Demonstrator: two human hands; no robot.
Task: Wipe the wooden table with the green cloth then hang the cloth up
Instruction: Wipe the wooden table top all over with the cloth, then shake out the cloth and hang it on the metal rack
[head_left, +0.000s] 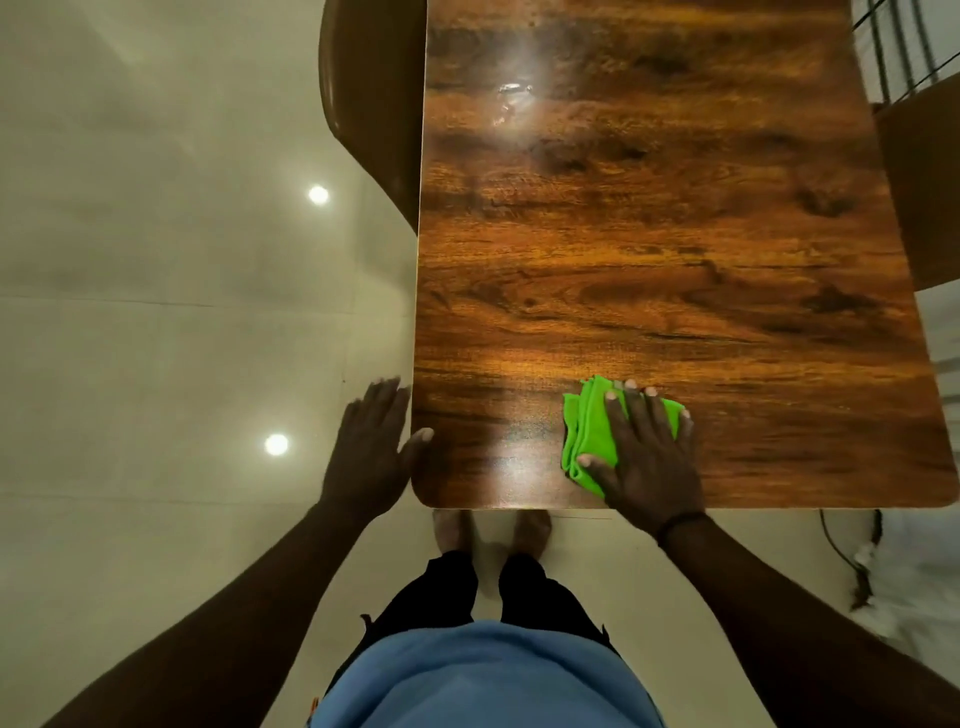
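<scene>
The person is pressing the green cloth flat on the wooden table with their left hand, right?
Not quite. The head view shows the right hand pressing the green cloth flat on the wooden table. The left hand rests at the table's side edge.

Green cloth (589, 436) partly under hand (649, 457).

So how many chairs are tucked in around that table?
2 in view: a brown chair against the wooden table's far left edge, and another chair on its right side. The table's far end is cut off, so more may be hidden.
</scene>
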